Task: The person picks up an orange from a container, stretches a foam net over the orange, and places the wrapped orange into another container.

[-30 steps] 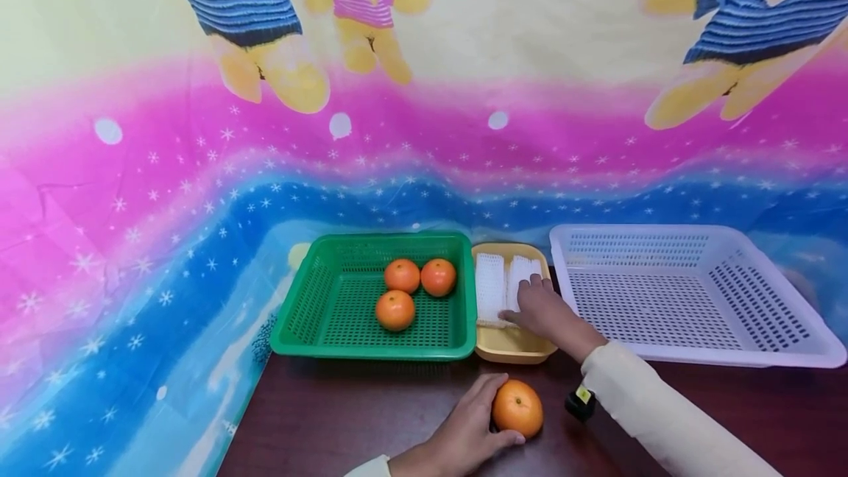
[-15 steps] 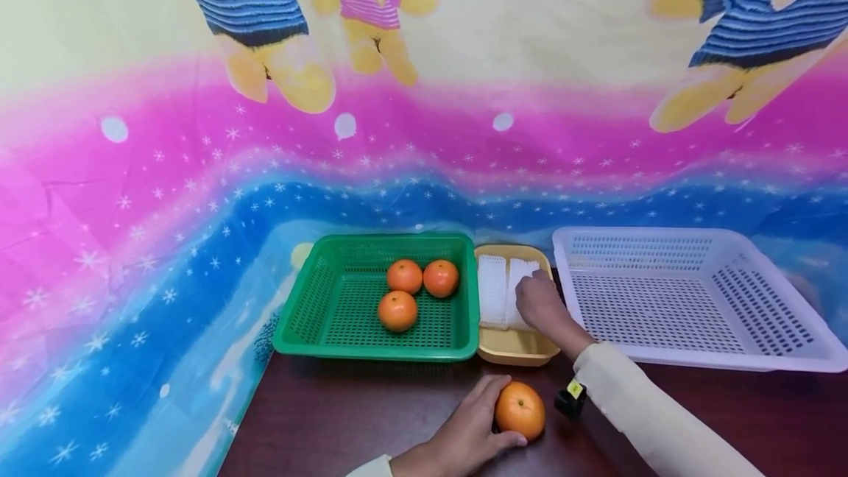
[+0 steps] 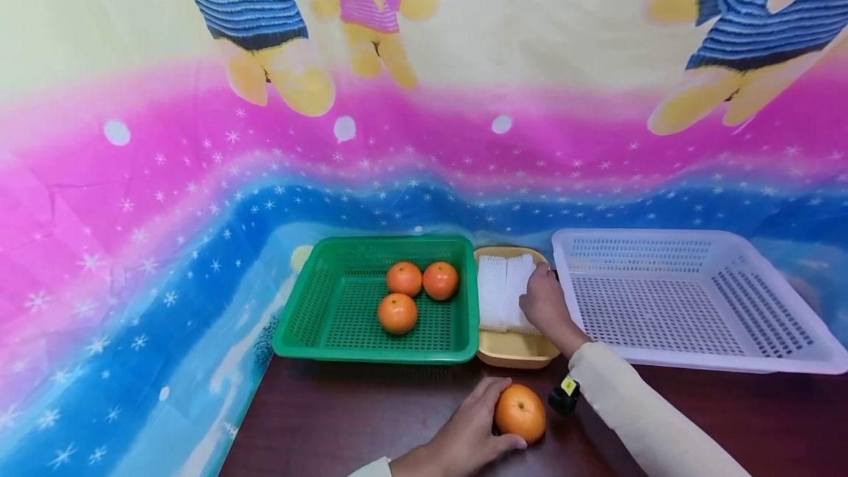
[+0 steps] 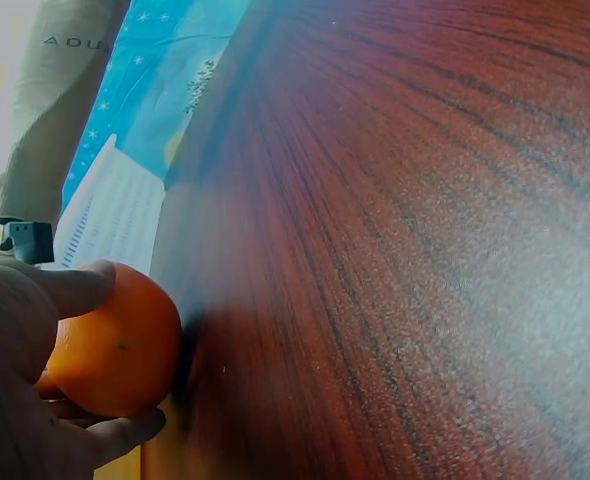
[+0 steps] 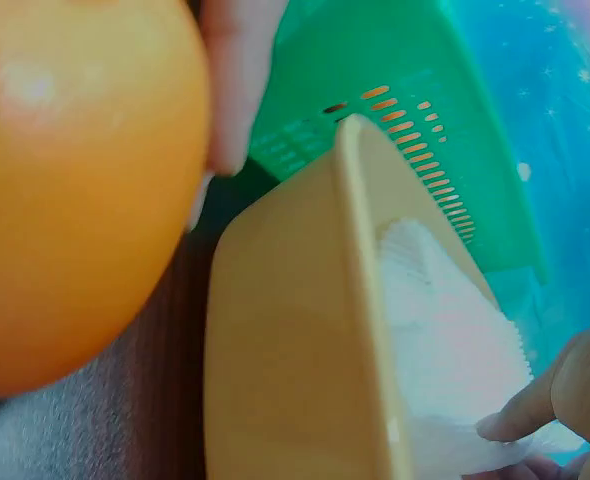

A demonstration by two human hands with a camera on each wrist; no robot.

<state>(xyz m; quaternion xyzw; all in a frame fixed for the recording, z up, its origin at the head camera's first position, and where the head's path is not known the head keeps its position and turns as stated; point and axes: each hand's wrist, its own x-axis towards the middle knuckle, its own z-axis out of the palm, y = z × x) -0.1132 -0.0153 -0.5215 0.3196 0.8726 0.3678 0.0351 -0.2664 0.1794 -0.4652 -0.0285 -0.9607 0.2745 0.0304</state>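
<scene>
My left hand (image 3: 467, 429) grips an orange (image 3: 520, 414) on the dark table, thumb on the near side and fingers behind. In the left wrist view the orange (image 4: 125, 345) sits between thumb and fingers. Over the right side of a yellow tray (image 3: 517, 352), my right hand (image 3: 547, 306) pinches a white foam fruit net (image 3: 518, 282). The right wrist view has its thumb pressing the net (image 5: 445, 350), with fingers partly hidden beneath. More white nets (image 3: 492, 293) lie on the tray's left side.
Left of the tray stands a green basket (image 3: 374, 355) with several oranges (image 3: 397, 313) inside. To the right is a pale lilac basket (image 3: 662, 308). A black wrist camera (image 3: 563, 396) hangs under the right sleeve (image 3: 642, 403). Behind everything is a printed cloth (image 3: 424, 138).
My right hand has closed its fingers on the net and shifted slightly right along the tray; the right net pile has moved left against the other. The left hand keeps its grip on the orange.
</scene>
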